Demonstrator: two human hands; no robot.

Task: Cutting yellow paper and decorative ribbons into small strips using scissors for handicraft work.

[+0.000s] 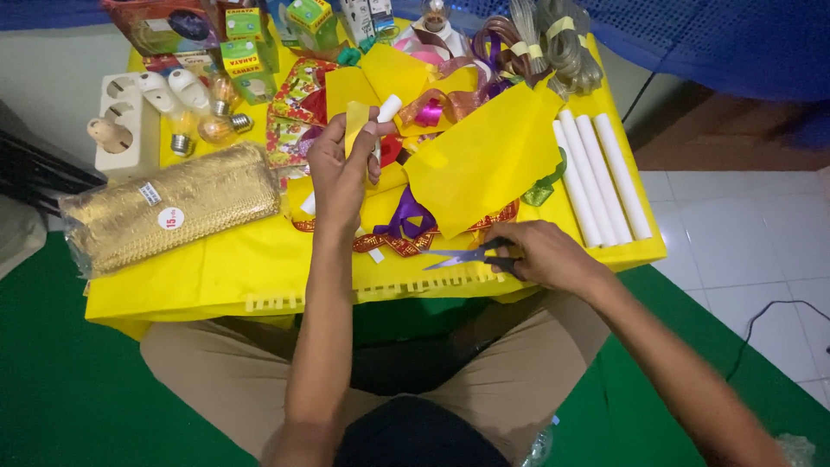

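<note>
Right hand (pixel 545 252) grips scissors (pixel 471 256); left hand (pixel 339 169) pinches yellow paper strip (pixel 355 124).

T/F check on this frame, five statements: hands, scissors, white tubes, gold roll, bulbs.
1. The right hand holds scissors. True.
2. The left hand is empty. False: it pinches a yellow strip and a small white tube.
3. The white tubes lie at the table's right side. True.
4. The gold roll stands upright on the floor. False: it lies flat on the yellow table cover, at the left.
5. The light bulbs lie beside the scissors. False: they lie at the far left, near a white socket strip.
</note>
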